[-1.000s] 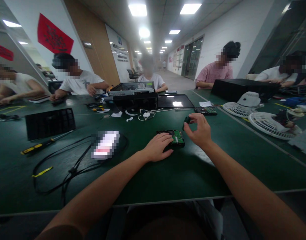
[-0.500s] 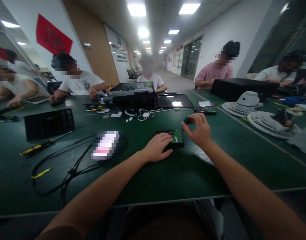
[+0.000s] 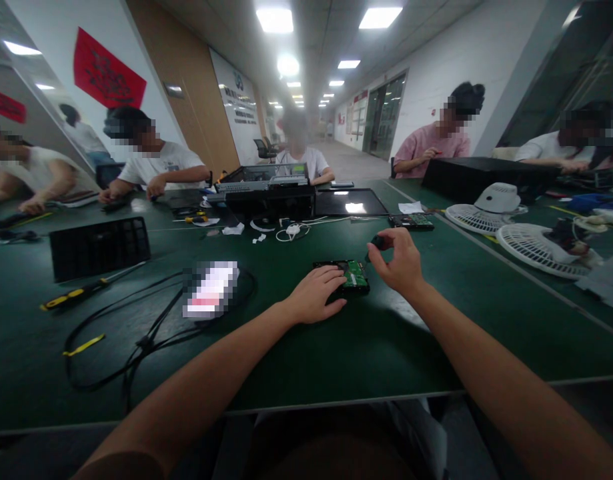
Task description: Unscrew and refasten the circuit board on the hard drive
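Observation:
A hard drive [image 3: 356,275] lies on the green table in front of me, its green circuit board facing up. Across its left part my left hand [image 3: 316,293] lies flat, fingers stretched over the drive and covering much of it. At the drive's right side, my right hand [image 3: 399,260] is closed in a pinch on a small black-handled screwdriver [image 3: 377,242]. The thin shaft points down toward the drive's right edge; whether its tip touches a screw is too small to tell.
Left of my hands are a lit phone [image 3: 211,290], black cables [image 3: 145,343], a yellow-black screwdriver [image 3: 76,295] and a dark panel [image 3: 100,249]. An opened computer case [image 3: 266,193], another drive [image 3: 411,221] and white fan parts [image 3: 536,250] lie beyond. Co-workers sit around.
My right hand has turned slightly around the small screwdriver, its thumb and fingers closer together. My left hand and the drive have stayed put. A co-worker at left has shifted a hand.

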### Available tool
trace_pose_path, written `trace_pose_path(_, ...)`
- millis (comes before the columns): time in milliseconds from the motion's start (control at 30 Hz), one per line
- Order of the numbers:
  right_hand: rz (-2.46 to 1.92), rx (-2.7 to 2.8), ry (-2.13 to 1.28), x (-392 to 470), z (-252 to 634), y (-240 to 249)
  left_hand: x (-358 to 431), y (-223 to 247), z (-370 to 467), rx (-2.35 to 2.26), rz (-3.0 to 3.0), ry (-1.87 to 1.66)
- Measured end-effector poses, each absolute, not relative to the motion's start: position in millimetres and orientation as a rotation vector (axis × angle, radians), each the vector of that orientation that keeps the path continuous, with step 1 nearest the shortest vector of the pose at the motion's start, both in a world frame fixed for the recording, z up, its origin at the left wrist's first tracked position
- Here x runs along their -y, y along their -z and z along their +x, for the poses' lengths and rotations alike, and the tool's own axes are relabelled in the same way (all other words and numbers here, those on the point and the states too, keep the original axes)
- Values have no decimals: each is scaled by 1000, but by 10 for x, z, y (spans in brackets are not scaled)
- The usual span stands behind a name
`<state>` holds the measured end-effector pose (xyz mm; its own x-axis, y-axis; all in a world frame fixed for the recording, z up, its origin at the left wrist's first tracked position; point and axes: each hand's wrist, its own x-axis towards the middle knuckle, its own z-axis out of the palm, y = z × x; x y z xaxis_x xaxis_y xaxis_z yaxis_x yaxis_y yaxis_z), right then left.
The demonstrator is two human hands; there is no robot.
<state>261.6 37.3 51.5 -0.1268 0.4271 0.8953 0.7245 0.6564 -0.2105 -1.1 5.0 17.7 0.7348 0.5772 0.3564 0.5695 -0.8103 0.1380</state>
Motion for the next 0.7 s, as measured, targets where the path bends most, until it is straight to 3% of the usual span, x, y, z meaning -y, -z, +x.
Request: trace_pose_path(700,-911,1797,316,-329,2583,-523,-56,-165,-5,-980,2912,-590)
